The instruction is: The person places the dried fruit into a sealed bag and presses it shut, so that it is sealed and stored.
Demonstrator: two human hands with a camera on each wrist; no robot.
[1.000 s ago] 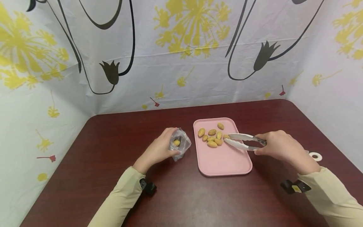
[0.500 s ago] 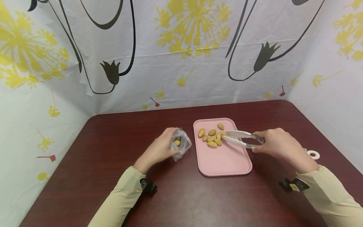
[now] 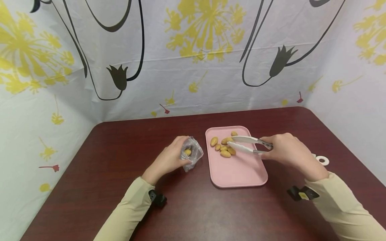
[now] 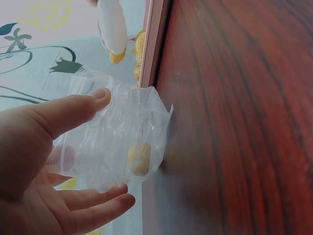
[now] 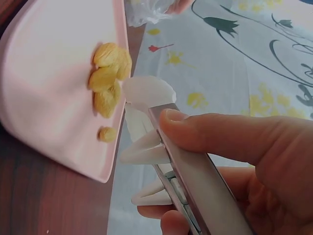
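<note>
by one tray [image 3: 238, 172], left hand [image 3: 170, 154] holds one bag [image 3: 195, 153], right hand [image 3: 286, 150] tongs [image 3: 245, 139].

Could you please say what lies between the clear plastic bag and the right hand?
In the head view, the pink rectangular tray lies between them, bearing yellowish oval pieces; white-tipped metal tongs extend over it from the right hand.

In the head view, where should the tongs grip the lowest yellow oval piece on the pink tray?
Pinch the lowest yellow oval piece across its middle, probably from above and the near side: its length runs roughly left to right, bare pink tray lies before it, and other pieces sit close behind and right.
</note>
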